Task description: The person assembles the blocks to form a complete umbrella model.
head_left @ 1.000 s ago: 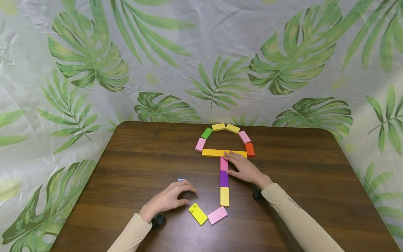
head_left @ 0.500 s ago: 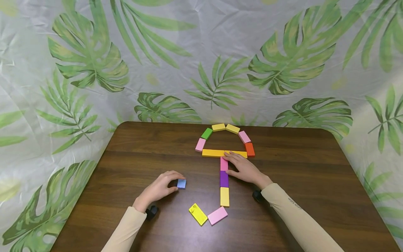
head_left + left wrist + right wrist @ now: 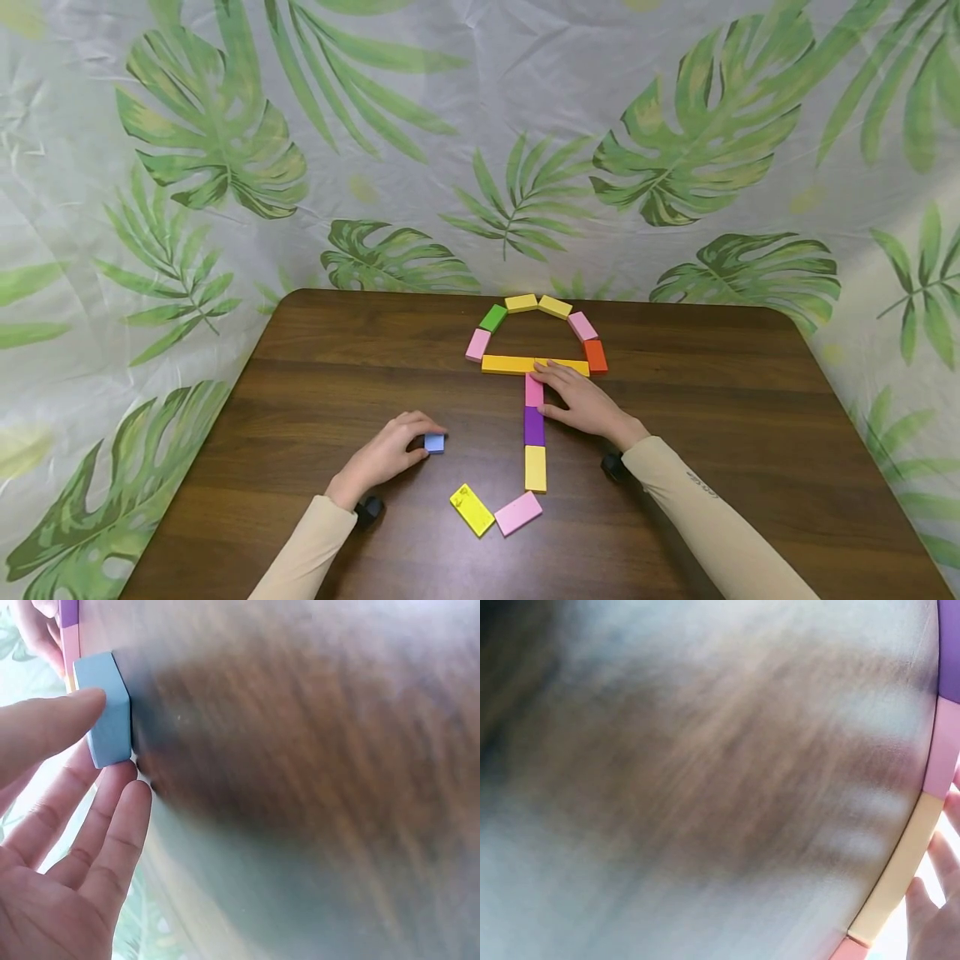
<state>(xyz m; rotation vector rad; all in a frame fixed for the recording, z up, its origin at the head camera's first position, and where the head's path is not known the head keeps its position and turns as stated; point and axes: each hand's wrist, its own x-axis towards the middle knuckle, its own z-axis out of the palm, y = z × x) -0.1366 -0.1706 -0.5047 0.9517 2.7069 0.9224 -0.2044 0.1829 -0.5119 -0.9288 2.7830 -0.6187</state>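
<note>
My left hand (image 3: 384, 450) pinches a small light blue block (image 3: 434, 444), left of the column of blocks. In the left wrist view the thumb presses one face of the blue block (image 3: 112, 724), with the fingers behind it. My right hand (image 3: 588, 406) rests with its fingers extended at the top of the column. Its fingertips lie over the pink block (image 3: 533, 388) and the orange bar (image 3: 507, 364), and the thumb reaches the purple block (image 3: 534, 427). In the right wrist view its fingers (image 3: 946, 862) show at the right edge, beside the row of blocks.
Below the purple block lies a pale yellow block (image 3: 536, 468). A pink block (image 3: 518, 513) and a bright yellow block (image 3: 472, 510) form a hook at the bottom. Above the bar, yellow, green, pink and red blocks (image 3: 595, 356) make an arch on the wooden table (image 3: 712, 400).
My left hand has moved left, away from beside the bright yellow block, taken hold of the blue block and shifted it slightly right. The right hand has stayed still.
</note>
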